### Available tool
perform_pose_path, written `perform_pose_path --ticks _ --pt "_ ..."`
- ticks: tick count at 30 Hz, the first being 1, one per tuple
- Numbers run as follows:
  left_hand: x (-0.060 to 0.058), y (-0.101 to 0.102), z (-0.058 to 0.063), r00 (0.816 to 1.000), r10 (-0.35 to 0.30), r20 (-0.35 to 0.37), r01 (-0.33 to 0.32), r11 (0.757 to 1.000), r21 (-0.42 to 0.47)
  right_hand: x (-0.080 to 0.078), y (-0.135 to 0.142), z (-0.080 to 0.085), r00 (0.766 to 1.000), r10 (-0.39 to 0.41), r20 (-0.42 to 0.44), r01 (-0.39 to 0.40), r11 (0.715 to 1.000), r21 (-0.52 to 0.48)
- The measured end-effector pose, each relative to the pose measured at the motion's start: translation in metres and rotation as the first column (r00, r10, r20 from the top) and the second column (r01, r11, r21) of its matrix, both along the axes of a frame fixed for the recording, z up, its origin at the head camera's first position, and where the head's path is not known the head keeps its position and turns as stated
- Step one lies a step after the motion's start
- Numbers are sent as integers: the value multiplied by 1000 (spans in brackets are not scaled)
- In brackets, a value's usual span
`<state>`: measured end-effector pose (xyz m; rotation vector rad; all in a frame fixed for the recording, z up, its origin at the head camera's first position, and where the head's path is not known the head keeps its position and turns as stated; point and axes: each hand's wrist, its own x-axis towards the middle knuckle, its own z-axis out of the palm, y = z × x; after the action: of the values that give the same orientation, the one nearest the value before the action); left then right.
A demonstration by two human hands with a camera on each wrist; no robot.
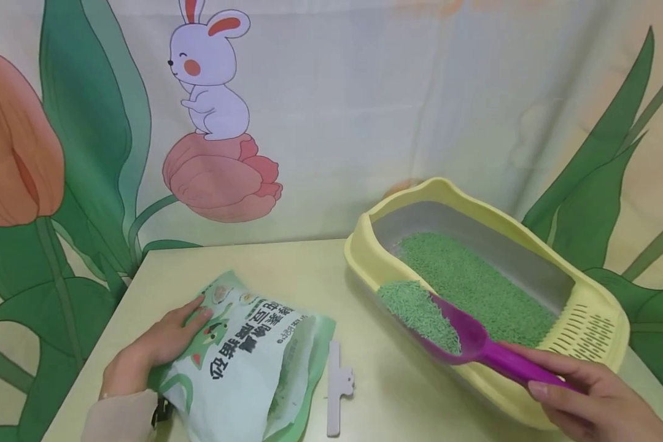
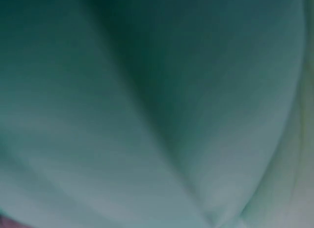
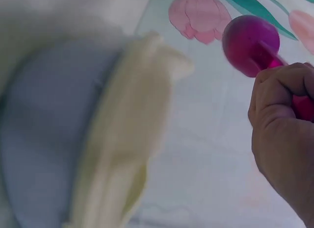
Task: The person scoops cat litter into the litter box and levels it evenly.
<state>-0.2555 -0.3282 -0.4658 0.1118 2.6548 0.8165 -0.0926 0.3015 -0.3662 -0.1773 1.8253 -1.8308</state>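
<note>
My right hand [image 1: 597, 393] grips the handle of a purple scoop [image 1: 469, 337], heaped with green litter pellets [image 1: 420, 310]. The scoop's bowl overlaps the near rim of a yellow and grey litter box [image 1: 378, 261] in the head view. More green pellets [image 1: 469, 276] cover the box's floor. At the left, my left hand [image 1: 171, 334] rests on the side of a white and green cat litter bag [image 1: 243, 362], fingers extended across it. The bag's mouth gapes toward the right. Its blurred green surface [image 2: 147, 120] fills most of the left wrist view.
A pale grey bag-sealing clip [image 1: 335, 390] lies on the table [image 1: 287, 261] between bag and box. Slots pierce the litter box's right-hand ledge [image 1: 591, 328]. Behind the table hangs a cloth [image 1: 331, 123] printed with a rabbit and tulips.
</note>
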Motion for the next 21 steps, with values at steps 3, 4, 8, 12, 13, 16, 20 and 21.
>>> perform_pose_path --ticks 3,4,8,12,13,16,20,21 --pt "2 0 -2 1000 1 2 -1 1000 7 -6 10 8 994 -47 -100 45 999 -22" --pt "2 0 -2 1000 1 0 -1 1000 8 -7 12 11 989 -74 -131 72 997 -19" --pt "3 1 -3 1000 9 0 -9 1000 12 -18 17 25 966 -182 -182 189 982 24" --pt "3 2 -3 1000 13 -3 -13 1000 1 -34 16 40 950 -250 -186 267 961 75" --pt "3 2 -3 1000 12 -7 -12 1000 -2 -39 14 43 947 -260 -189 280 956 89" --pt "2 1 -2 1000 7 -14 -7 1000 -6 -54 9 51 940 -277 -200 308 940 146" --pt "-1 1 -1 1000 3 -16 -3 1000 -2 -76 3 58 937 -268 -225 321 912 253" --pt "-1 1 0 1000 1 -17 -1 1000 -2 -81 1 59 936 -263 -233 323 904 279"
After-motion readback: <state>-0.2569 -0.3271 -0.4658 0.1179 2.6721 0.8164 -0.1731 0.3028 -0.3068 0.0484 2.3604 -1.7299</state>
